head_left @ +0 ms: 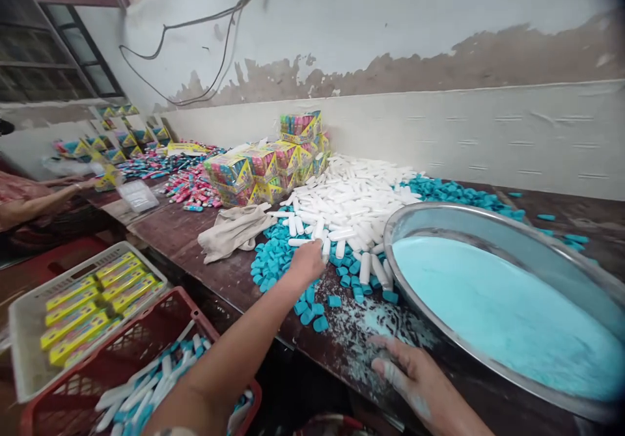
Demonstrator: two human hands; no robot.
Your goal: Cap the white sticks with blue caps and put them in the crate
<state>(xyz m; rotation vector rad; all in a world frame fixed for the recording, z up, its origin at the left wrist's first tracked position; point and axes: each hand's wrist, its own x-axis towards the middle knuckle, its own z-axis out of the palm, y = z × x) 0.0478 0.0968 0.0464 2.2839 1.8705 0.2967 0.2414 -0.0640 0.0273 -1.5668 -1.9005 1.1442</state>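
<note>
My left hand (308, 261) reaches into the near edge of the heap of white tubes (351, 192), its fingers closed at a white tube beside the blue caps (273, 254). Powder marks the fingers of my right hand (407, 374), which hovers at the table's front edge with thumb and fingers apart and nothing between them. Right of both hands stands a wide metal basin (415, 299) of light blue powder (493, 312). Spilled powder (371, 332) lies on the dark table between the basin and the loose caps.
A cloth (234, 231) and stacked packed boxes (273, 166) are left of the heap. Below left are a red crate (195, 306) of capped tubes and a white tray (22, 332) of yellow boxes. Another person's arm (43, 205) is at far left.
</note>
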